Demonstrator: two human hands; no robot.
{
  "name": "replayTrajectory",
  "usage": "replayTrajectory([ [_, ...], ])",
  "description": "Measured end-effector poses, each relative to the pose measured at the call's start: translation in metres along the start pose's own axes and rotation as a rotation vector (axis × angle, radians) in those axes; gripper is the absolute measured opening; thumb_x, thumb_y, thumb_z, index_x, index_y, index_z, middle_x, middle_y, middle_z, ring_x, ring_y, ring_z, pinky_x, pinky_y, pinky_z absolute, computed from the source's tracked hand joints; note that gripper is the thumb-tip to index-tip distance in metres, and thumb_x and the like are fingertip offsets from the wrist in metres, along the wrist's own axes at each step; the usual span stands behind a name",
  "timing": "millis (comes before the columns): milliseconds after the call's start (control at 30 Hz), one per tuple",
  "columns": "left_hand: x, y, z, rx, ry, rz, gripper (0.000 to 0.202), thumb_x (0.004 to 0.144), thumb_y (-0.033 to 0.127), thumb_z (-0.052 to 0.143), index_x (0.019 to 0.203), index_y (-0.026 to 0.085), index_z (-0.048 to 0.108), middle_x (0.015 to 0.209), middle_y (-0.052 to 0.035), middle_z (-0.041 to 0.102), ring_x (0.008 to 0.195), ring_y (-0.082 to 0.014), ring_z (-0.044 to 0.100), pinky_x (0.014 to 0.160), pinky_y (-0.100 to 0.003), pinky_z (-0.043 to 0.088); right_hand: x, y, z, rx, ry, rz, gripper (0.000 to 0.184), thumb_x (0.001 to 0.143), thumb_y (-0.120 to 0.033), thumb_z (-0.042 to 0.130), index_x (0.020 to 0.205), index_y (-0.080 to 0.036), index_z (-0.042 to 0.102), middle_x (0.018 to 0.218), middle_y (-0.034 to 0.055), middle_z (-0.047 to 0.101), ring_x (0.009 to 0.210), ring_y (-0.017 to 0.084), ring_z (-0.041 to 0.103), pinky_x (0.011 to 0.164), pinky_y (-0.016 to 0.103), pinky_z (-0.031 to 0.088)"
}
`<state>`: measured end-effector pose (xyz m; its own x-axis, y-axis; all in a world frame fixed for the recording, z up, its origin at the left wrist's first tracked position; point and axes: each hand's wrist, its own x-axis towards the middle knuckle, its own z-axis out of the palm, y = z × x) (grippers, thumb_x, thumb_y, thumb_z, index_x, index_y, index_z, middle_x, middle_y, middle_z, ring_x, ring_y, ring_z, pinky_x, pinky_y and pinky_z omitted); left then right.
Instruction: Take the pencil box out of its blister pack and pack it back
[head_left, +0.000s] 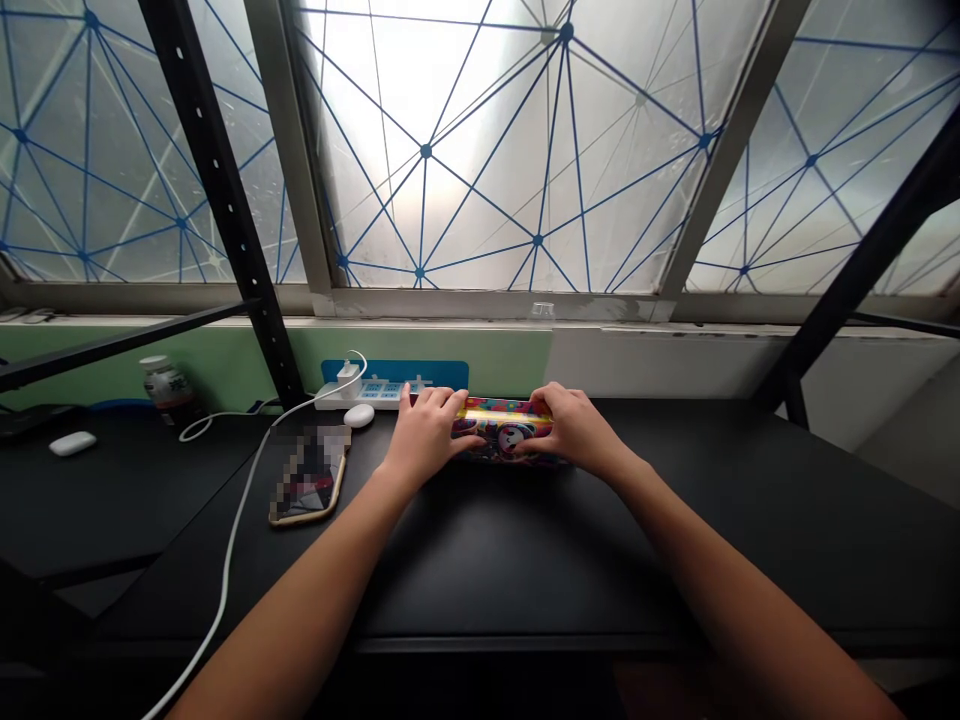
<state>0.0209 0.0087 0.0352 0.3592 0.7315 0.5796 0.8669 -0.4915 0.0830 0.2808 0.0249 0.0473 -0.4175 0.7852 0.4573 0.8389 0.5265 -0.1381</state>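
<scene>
Case (504, 430), colourful, on black surface (480, 570): left hand (424, 435) and right hand (576, 430) clasp its ends, fingers (448, 405) curled over; even pressure advised.

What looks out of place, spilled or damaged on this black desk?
Nothing is spilled or broken. The phone lies slanted, and a white cable beside it trails off the front edge of the desk. The left hand and right hand hold the colourful case level.

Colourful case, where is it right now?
Head view, centre: the colourful case lies on the black desk near its far edge, gripped at its ends by the left hand and right hand, just right of the white power strip.
</scene>
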Motion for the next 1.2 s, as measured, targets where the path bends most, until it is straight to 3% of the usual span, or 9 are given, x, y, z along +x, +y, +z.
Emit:
replayTrajectory([
  [133,-0.002,0.001,-0.004,0.043,-0.09,0.03,0.033,0.082,0.04,0.077,0.106,0.025,0.06,0.107,-0.008,0.066,0.108,-0.031,0.058,0.11,-0.051,0.028,-0.004,-0.015,0.004,-0.059,-0.045,-0.056,0.033,0.076,-0.036,0.076,0.103,-0.026,0.059,0.096,0.0053,0.069,0.09,0.028,0.063,0.085,0.038,0.045],
  [300,-0.005,0.008,-0.005,0.071,-0.185,0.055,0.032,0.08,0.036,0.078,0.102,0.024,0.058,0.095,-0.0068,0.067,0.091,-0.0286,0.064,0.085,-0.039,0.046,-0.008,-0.032,0.012,-0.083,-0.133,-0.127,0.03,0.081,-0.023,0.069,0.111,-0.025,0.063,0.106,0.0087,0.072,0.095,0.03,0.066,0.086,0.04,0.047],
  [400,-0.007,0.011,-0.007,0.086,-0.226,0.07,0.035,0.076,0.037,0.08,0.1,0.023,0.059,0.097,-0.008,0.065,0.092,-0.0304,0.063,0.077,-0.037,0.047,-0.01,-0.038,0.015,-0.072,-0.159,-0.164,0.032,0.084,-0.025,0.067,0.115,-0.023,0.063,0.111,0.0103,0.072,0.099,0.031,0.067,0.087,0.042,0.048],
  [733,-0.013,0.011,-0.009,0.061,-0.355,0.059,0.045,0.075,0.044,0.08,0.112,0.022,0.064,0.11,-0.0132,0.064,0.104,-0.0346,0.06,0.083,-0.043,0.049,-0.014,-0.042,0.036,0.076,-0.227,-0.283,0.055,0.09,-0.041,0.064,0.141,-0.023,0.052,0.147,0.0123,0.053,0.133,0.03,0.05,0.109,0.045,0.042],
  [833,-0.013,0.004,-0.004,0.025,-0.384,0.037,0.064,0.075,0.056,0.076,0.127,0.024,0.058,0.129,-0.0162,0.059,0.121,-0.0369,0.053,0.097,-0.05,0.043,-0.015,-0.043,0.041,0.118,-0.28,-0.281,0.068,0.088,-0.051,0.065,0.148,-0.026,0.045,0.155,0.0103,0.044,0.142,0.031,0.04,0.116,0.048,0.034],
  [1000,-0.013,-0.013,0.007,-0.068,-0.539,-0.062,0.11,0.068,0.086,0.057,0.153,0.023,0.031,0.161,-0.0216,0.025,0.148,-0.043,0.019,0.112,-0.068,0.016,-0.013,-0.042,0.037,0.142,-0.404,-0.228,0.079,0.089,-0.068,0.053,0.155,-0.028,0.033,0.162,0.0078,0.029,0.148,0.031,0.026,0.12,0.05,0.021],
  [1067,-0.013,-0.017,0.01,-0.106,-0.601,-0.098,0.113,0.068,0.091,0.049,0.155,0.023,0.026,0.163,-0.02,0.02,0.15,-0.0414,0.013,0.113,-0.07,0.01,-0.011,-0.04,0.033,0.158,-0.44,-0.213,0.077,0.089,-0.07,0.05,0.153,-0.028,0.037,0.161,0.0064,0.03,0.148,0.031,0.028,0.121,0.048,0.021],
  [1200,-0.012,-0.019,0.011,-0.113,-0.612,-0.107,0.11,0.069,0.091,0.047,0.155,0.025,0.027,0.163,-0.0169,0.022,0.15,-0.0395,0.013,0.113,-0.071,0.006,-0.007,-0.035,0.023,0.18,-0.494,-0.186,0.075,0.089,-0.07,0.05,0.15,-0.028,0.042,0.158,0.0054,0.036,0.146,0.03,0.031,0.12,0.046,0.023],
])
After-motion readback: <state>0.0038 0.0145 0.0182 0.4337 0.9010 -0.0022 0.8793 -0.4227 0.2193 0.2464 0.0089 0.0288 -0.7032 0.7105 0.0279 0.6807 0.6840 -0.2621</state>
